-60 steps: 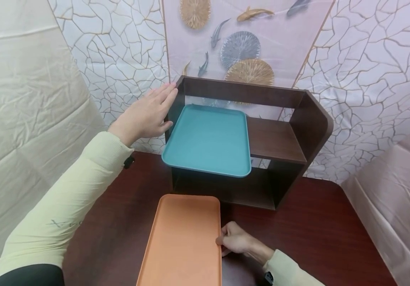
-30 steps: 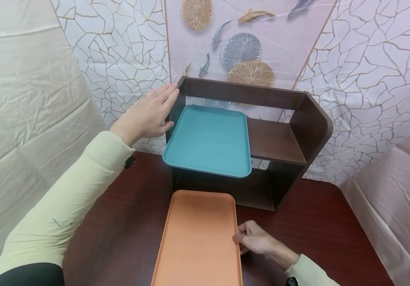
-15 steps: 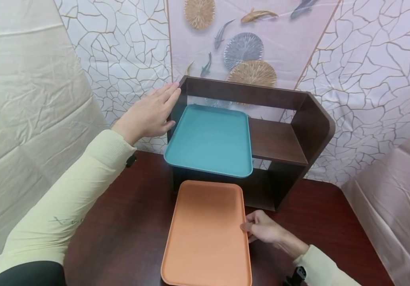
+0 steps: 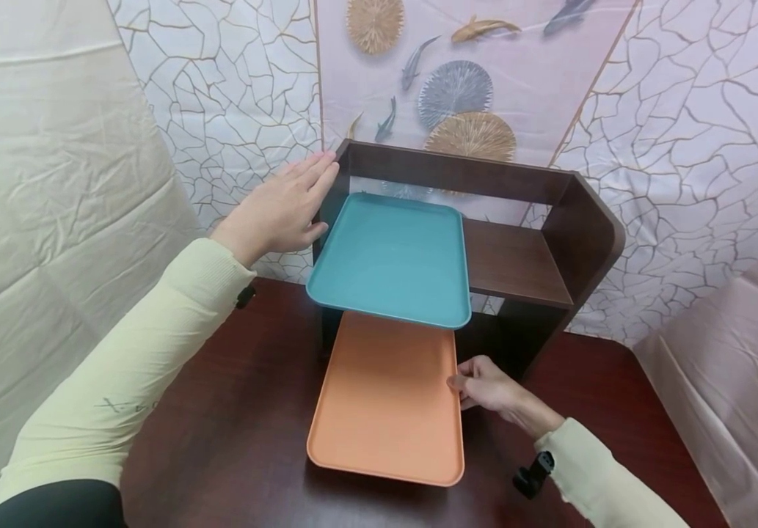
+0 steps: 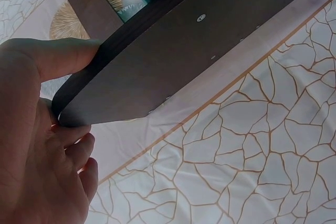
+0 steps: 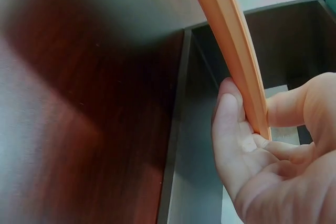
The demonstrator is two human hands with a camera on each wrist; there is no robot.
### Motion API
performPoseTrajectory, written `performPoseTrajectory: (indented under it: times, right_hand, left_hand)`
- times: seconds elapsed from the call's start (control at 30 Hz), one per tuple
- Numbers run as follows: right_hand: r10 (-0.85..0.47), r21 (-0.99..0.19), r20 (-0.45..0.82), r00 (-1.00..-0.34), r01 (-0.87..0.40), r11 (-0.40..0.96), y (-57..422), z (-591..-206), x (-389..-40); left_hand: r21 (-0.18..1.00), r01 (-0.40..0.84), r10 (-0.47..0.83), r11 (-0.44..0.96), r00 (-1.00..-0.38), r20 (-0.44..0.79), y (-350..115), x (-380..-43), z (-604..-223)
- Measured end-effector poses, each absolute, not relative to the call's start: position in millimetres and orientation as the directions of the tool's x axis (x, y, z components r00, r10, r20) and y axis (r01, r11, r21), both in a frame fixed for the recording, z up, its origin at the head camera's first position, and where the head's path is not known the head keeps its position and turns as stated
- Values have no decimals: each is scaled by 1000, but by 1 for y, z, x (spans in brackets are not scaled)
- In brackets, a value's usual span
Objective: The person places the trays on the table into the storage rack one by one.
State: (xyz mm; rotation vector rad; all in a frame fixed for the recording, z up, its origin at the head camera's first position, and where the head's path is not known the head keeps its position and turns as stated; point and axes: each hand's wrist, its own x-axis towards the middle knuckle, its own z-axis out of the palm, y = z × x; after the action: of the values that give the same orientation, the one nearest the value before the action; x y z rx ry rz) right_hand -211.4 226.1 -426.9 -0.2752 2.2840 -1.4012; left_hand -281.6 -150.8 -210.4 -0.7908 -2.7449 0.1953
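My right hand (image 4: 491,390) pinches the right rim of an orange tray (image 4: 385,403), thumb on top in the head view. In the right wrist view, the tray's edge (image 6: 239,51) passes between thumb and fingers. The far end of that tray is hidden beneath a teal tray (image 4: 395,257), which rests on the upper level of a dark brown wooden shelf (image 4: 517,260) and juts out in front. At upper left, my left hand (image 4: 279,209) rests with straight fingers against the shelf's left side panel (image 5: 157,51), its thumb by the front edge.
The shelf stands on a dark reddish-brown table (image 4: 220,411). Behind it hangs a patterned cloth (image 4: 240,81) with fish and round motifs. A pale cloth (image 4: 55,220) hangs at left, another cloth (image 4: 742,352) at right.
My right hand has moved the orange tray forward and slightly right, so its far end now passes under the teal tray. The left hand stays on the shelf's side.
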Motion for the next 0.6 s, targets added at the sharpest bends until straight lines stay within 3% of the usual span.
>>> performPoseTrajectory:
  times: [0.6]
  right_hand:
    - [-281, -863, -257, -925, 89, 497, 209, -438, -263]
  left_hand:
    - [-207, 502, 541, 840, -809, 231, -151, -282, -211]
